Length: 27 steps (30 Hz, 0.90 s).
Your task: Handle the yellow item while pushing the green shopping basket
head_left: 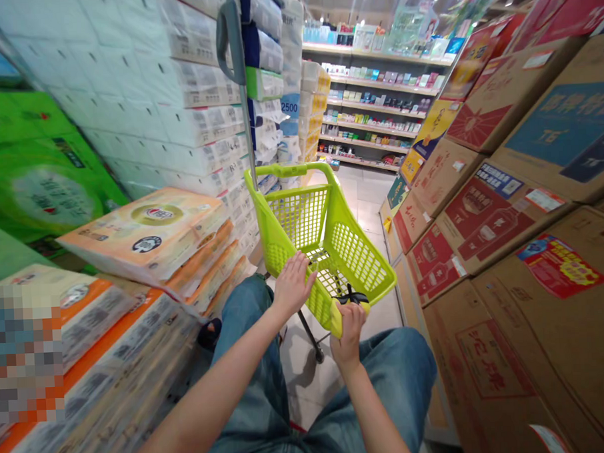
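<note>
A lime-green plastic shopping basket on wheels (353,247) stands right in front of my knees, its slotted inside facing up and nothing large visible in it. My left hand (292,280) lies on its near left rim, fingers stretched out. At the near corner, my right hand (350,324) is closed around a small yellow-and-black item (337,318), pressed against the rim; its exact kind is hard to make out. A long metal pole with a grey grip (230,42) rises from the basket's far left corner.
Packs of tissue paper (146,226) are stacked at left, beside a tall wall of white packs (126,87). Cardboard cartons (506,211) line the right side. Beyond the narrow tiled aisle (363,190) stand shelves of small boxes (377,106).
</note>
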Available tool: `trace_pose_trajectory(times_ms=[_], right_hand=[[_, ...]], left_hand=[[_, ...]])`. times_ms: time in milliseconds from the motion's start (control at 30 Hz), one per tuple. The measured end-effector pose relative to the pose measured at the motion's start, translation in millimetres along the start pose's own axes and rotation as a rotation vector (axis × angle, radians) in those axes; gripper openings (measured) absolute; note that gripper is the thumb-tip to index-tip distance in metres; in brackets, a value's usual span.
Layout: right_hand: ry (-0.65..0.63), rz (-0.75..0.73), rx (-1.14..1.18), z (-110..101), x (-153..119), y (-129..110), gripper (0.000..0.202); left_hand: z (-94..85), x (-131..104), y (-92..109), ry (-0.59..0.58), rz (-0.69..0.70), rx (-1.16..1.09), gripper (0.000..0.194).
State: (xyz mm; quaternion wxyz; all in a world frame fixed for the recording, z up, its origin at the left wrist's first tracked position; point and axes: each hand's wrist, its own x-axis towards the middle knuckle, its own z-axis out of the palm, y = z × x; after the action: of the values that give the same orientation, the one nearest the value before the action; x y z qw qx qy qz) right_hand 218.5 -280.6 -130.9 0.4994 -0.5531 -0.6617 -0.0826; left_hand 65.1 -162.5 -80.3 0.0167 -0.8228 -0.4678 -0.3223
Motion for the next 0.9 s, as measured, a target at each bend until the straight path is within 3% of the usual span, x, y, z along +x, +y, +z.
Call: trace_pose_trajectory(times_ms=[200,300,433,600,700,800,900], right_hand=[[-0.101,0.046,0.004,54.3,27.1,-30.5,0.041],[-0.093,0.079,-0.011,67.5,31.2,-45.4,0.042],[-0.107,0.089,-0.019,64.7,22.5,-61.8,0.051],[-0.269,-0.042,-0.034,46.2,3.4,-73.1,0.06],[-0.332,-0.185,-0.046,27.7,-0.6,-56.6,0.061],[-0.329,-0.259,-0.072,2.9,4.8,-18.0,0.059],[-0.288,-0.23,-0.084,-20.2,14.7,24.3,0.057]], left_hand=[[-3.6,26.4,-55.4,0.004,-0.051,0.048,0.053],[-7.0,28.9,-71.7,-0.027,-0.057,0.036,0.049],[-9.1,22.3,-76.1,-0.062,-0.064,-0.02,0.039],[-15.8,6.2,-85.9,-0.049,-0.089,-0.094,0.042],[-25.3,-1.9,-97.6,-0.089,-0.079,-0.129,0.047],[-32.2,-5.1,-108.1,-0.127,-0.063,-0.18,0.052],[-31.9,-2.4,-112.8,-0.139,-0.055,-0.223,0.055]])
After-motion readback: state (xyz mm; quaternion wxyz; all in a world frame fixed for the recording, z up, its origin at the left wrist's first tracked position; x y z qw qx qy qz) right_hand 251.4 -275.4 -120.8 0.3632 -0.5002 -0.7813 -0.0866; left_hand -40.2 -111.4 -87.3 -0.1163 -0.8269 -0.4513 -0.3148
